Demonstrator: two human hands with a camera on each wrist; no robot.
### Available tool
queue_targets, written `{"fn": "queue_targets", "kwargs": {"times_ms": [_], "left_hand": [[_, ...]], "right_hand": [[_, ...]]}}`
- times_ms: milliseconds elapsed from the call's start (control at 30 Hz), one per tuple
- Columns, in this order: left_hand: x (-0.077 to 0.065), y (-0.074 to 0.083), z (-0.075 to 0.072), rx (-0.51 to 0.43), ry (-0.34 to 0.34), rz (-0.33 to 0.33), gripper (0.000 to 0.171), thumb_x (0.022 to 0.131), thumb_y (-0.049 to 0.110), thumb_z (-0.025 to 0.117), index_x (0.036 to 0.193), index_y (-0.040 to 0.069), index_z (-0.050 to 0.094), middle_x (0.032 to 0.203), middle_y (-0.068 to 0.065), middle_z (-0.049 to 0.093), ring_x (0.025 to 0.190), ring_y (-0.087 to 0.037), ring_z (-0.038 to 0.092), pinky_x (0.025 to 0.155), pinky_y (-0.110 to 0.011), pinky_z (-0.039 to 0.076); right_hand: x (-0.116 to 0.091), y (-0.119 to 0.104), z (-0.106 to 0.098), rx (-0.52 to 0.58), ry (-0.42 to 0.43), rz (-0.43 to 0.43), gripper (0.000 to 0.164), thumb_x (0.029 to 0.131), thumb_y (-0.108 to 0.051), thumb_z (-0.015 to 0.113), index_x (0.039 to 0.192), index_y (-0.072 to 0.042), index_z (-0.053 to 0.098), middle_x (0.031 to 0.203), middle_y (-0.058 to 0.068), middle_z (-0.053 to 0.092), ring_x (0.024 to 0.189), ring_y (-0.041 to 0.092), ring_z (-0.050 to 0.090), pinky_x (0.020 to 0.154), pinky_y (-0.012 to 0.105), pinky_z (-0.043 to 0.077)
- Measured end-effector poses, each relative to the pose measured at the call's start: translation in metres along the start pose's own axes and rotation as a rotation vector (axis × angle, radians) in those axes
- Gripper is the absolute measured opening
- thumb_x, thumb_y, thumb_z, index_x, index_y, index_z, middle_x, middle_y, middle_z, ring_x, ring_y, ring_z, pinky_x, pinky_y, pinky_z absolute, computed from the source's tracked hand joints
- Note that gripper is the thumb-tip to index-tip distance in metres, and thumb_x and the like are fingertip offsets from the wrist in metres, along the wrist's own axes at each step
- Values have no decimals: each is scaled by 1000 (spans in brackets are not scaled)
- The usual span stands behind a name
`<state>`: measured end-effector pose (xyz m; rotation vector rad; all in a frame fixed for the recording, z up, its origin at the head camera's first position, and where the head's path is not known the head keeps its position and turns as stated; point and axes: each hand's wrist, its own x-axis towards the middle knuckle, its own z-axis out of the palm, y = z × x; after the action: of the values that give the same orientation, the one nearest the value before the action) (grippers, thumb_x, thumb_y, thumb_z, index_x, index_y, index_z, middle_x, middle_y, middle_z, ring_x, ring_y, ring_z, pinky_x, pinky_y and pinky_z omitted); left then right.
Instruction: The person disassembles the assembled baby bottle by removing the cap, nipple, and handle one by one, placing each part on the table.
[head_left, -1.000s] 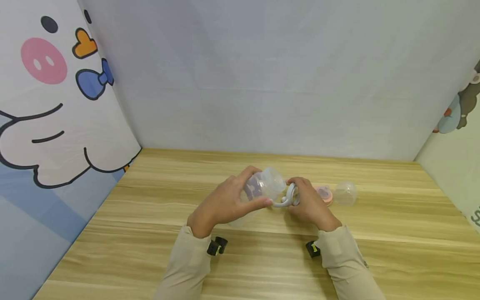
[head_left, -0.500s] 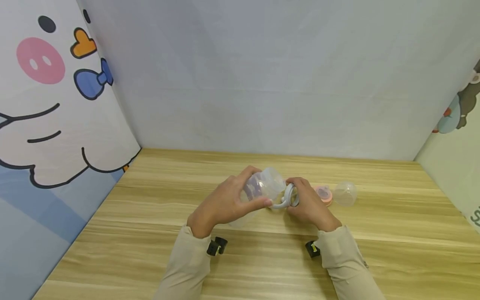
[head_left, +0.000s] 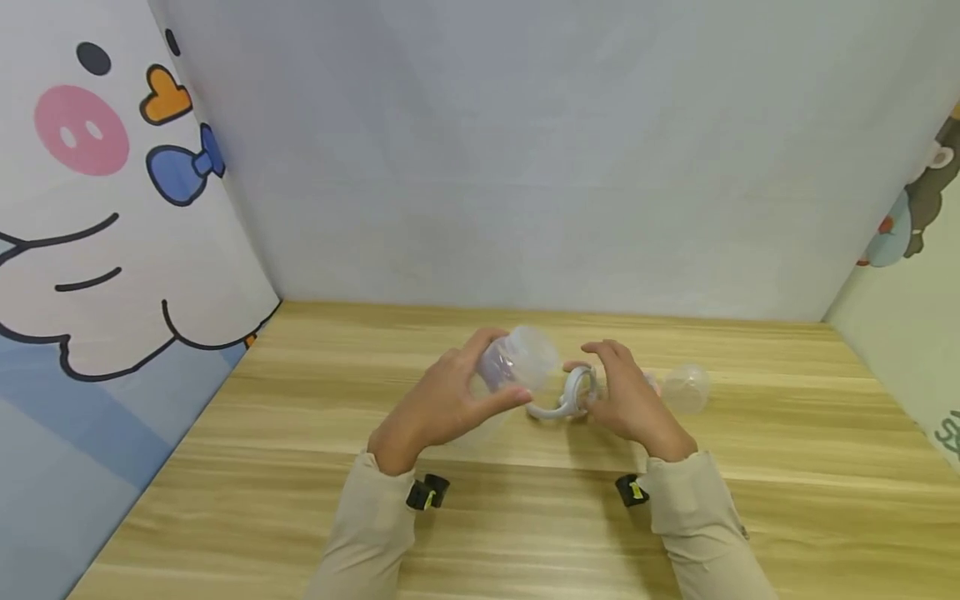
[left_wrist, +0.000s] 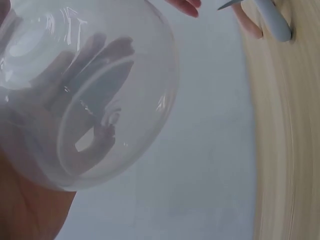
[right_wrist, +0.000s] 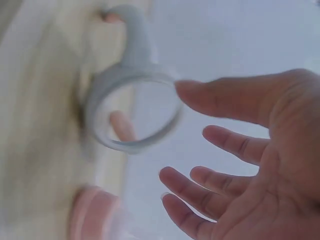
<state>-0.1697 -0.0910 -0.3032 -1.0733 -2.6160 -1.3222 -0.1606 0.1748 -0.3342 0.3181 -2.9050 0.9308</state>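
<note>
Tilted over the table, a clear baby bottle (head_left: 528, 358) is gripped by my left hand (head_left: 431, 408), thumb on the near side. Its wide end faces right; the bottle fills much of the left wrist view. Just right of it is a pale grey handle ring (head_left: 570, 390) with a curved arm reaching toward the bottle. My right hand (head_left: 637, 404) is beside the ring, fingers spread. In the right wrist view its thumb (right_wrist: 220, 97) overlaps the ring's edge; contact is unclear. Another fingertip (right_wrist: 121, 126) shows through the ring, its hand uncertain.
Behind my right hand, a pink bottle collar (right_wrist: 95, 215) is mostly hidden in the head view. A clear dome cap (head_left: 686, 389) stands to its right. The wood-grain table (head_left: 525, 517) ends at a pale cloth wall (head_left: 570, 167).
My right hand has loosened from the handle ring, spreading its fingers and shifting slightly right. The bottle in my left hand has moved a little left, away from the ring.
</note>
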Motion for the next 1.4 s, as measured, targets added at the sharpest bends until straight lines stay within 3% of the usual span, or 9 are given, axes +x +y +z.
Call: {"fn": "queue_targets", "kwargs": {"times_ms": [200,400,500,633,1000,1167,1400], "left_hand": [[-3,-8,-5,-8,121,-12,65,89,29,77,144,13,45,114,-9,66,92,-21,62,77,-35,52],[-4,-23,-1,-53,228,32,64,85,20,82,139,13,48,121,-11,64,99,-25,62,83,-39,52],[-1,-33,7,-66,225,43,65,85,20,82,140,11,48,126,-11,62,102,-26,63,84,-40,53],[8,-40,15,-51,207,10,68,86,26,81,143,10,47,130,-10,60,111,-26,61,87,-44,56],[53,-48,31,-4,136,-34,64,90,43,75,142,18,48,134,-2,62,127,-22,59,111,-49,45],[62,-49,34,-24,106,-128,68,90,48,74,144,20,45,140,-4,58,136,-29,55,108,-50,48],[60,-58,32,-23,126,-249,70,90,49,73,144,16,44,140,-10,59,132,-33,58,101,-51,52]], "right_hand": [[-7,-8,-20,37,110,-25,53,97,-10,64,145,-1,42,154,26,36,127,48,49,102,61,44],[-13,-23,-40,112,200,-59,50,99,-15,63,146,-8,45,158,21,35,132,44,49,106,63,40],[-14,-27,-49,154,232,-69,48,99,-15,63,144,-9,48,156,19,38,132,43,50,109,62,38],[-15,-26,-58,179,254,-53,46,99,-16,64,143,-10,49,153,18,42,131,42,50,111,61,36],[-22,-11,-68,195,251,-1,50,100,-23,64,146,-10,47,156,19,40,134,42,48,107,64,39],[-27,-8,-68,220,256,18,50,100,-24,64,145,-11,48,155,18,41,134,42,49,109,62,37],[-32,-7,-67,260,268,36,49,100,-25,64,144,-12,49,156,16,40,134,41,50,113,58,36]]}}
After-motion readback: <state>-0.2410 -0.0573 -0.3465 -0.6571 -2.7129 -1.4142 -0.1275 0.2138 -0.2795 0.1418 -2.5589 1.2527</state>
